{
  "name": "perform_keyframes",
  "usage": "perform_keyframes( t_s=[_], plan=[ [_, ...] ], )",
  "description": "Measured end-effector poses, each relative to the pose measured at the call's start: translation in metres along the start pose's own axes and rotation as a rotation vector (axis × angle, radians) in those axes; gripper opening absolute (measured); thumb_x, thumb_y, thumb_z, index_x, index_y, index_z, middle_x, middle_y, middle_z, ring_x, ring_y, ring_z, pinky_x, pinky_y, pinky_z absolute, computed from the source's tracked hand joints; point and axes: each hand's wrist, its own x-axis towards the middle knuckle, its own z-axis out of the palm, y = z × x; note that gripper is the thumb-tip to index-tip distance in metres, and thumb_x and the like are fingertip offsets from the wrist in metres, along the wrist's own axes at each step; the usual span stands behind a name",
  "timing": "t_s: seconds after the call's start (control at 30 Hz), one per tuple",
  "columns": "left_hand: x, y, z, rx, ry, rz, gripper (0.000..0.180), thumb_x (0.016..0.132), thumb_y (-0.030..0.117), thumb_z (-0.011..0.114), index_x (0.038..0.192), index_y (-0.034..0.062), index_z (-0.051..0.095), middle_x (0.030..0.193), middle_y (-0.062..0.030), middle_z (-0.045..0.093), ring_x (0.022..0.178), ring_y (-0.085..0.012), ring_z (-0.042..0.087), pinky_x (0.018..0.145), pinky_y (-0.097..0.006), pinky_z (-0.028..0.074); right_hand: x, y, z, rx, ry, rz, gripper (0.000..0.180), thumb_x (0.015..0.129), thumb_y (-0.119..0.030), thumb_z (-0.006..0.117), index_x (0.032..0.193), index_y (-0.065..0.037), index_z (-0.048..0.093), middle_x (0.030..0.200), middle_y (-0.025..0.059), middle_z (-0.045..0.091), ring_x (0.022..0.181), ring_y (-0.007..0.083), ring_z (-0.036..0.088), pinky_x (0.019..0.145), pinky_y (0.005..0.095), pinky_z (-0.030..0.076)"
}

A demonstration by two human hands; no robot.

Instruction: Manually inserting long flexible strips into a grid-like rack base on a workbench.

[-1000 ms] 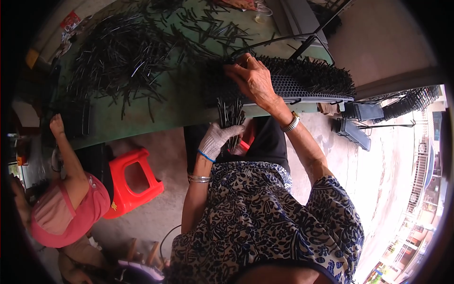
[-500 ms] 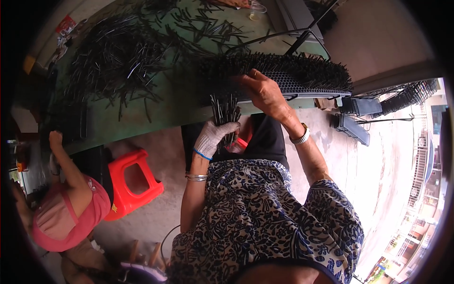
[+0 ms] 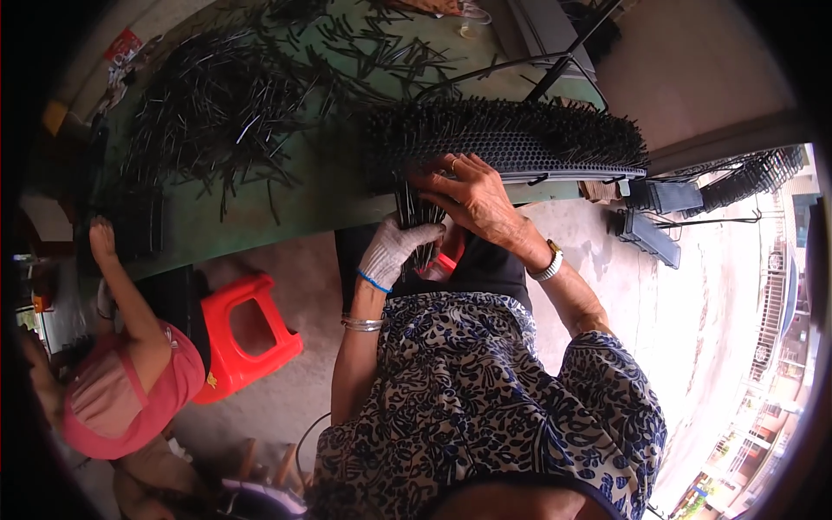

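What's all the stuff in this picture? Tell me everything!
Table: one, green, across top.
Loose strips: loads, black, heaped on table's left.
Holed panel: one, dark with black bristles, table's near edge.
Strip bundle: one, black, below panel.
Metal rods: several, black, beyond panel.
Long blocks: two, blue-grey, right of table.
Stool: one, red, floor at left.
Co-worker: at least one, pink clothing, lower left.
Shirt: one, blue patterned, on wearer.
Watch: one, silvery, right wrist.
Bangles: count unclear, silvery, left wrist.
Left hand: one, whitish glove, around bundle.
Right hand: one, bare, by bundle.
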Motion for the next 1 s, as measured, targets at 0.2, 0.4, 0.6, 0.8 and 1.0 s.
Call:
perform_keyframes(
  t_s=[0.2, 0.4, 0.6, 0.8, 1.0],
  plan=[
    [0.0, 0.002, -0.001, 0.027, -0.028, 0.035, 0.02, 0.078, 0.014, 0.074, 0.094, 0.0031, 0.068, 0.078, -0.0023, 0.068, 0.068, -0.0107, 0.063, 0.064, -0.026, 0.051, 0.002, -0.004, -0.002, -0.15, 0.162, -0.068, 0.022, 0.08, -0.01, 0.07, 0.102, -0.01, 0.067, 0.1, 0.0063, 0.063, 0.086, 0.0234, 0.062, 0.074, 0.0357, 0.049],
    [-0.002, 0.004, 0.01, -0.028, -0.023, 0.056, 0.02, 0.081, 0.013, 0.069, 0.092, -0.0024, 0.066, 0.075, -0.008, 0.067, 0.066, -0.0154, 0.063, 0.061, -0.028, 0.052, 0.014, 0.013, 0.002, 0.287, 0.502, 0.335, 0.011, 0.089, 0.003, 0.061, 0.098, 0.0, 0.056, 0.084, 0.0097, 0.068, 0.075, 0.0183, 0.068, 0.067, 0.0277, 0.053],
    [-0.001, 0.005, 0.013, -0.002, -0.008, 0.017, 0.016, 0.08, 0.018, 0.073, 0.089, 0.0045, 0.069, 0.069, -0.0017, 0.066, 0.061, -0.0101, 0.061, 0.055, -0.024, 0.048, 0.02, 0.027, 0.017, 0.328, 0.54, 0.424, 0.005, 0.094, -0.001, 0.057, 0.098, 0.0, 0.056, 0.086, 0.0089, 0.071, 0.078, 0.0152, 0.07, 0.069, 0.0254, 0.053],
    [-0.002, 0.007, 0.016, 0.016, -0.003, 0.018, 0.015, 0.08, 0.017, 0.072, 0.087, 0.0053, 0.069, 0.069, -0.0011, 0.066, 0.06, -0.0095, 0.06, 0.054, -0.024, 0.048, 0.016, 0.039, 0.028, 0.263, 0.436, 0.382, 0.013, 0.09, -0.002, 0.061, 0.103, -0.004, 0.06, 0.09, 0.0098, 0.068, 0.079, 0.0191, 0.069, 0.067, 0.0276, 0.052],
    [-0.002, 0.009, 0.017, 0.004, -0.036, 0.044, 0.017, 0.079, 0.017, 0.073, 0.09, 0.0049, 0.068, 0.07, -0.0009, 0.065, 0.061, -0.0096, 0.06, 0.057, -0.025, 0.049, 0.02, 0.034, 0.026, -0.038, 0.295, 0.367, 0.019, 0.085, -0.008, 0.068, 0.103, -0.008, 0.065, 0.09, 0.0106, 0.059, 0.077, 0.0229, 0.063, 0.065, 0.032, 0.049]
  ],
)
